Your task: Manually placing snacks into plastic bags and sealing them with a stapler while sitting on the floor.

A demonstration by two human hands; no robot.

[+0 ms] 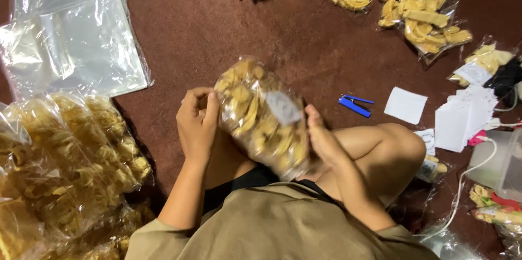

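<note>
head view: snack bag (263,116) between left hand (197,124) and right hand (322,138).

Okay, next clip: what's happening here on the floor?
A person sits on a dark red carpet, holding a clear plastic bag filled with yellow chips between both hands. The left hand has its grip on the bag's left side and the right hand presses its right side. A white paper label shows inside the bag. Filled bags are piled at the left, empty clear bags lie above them, and a blue stapler and white paper slips lie to the right.
</note>
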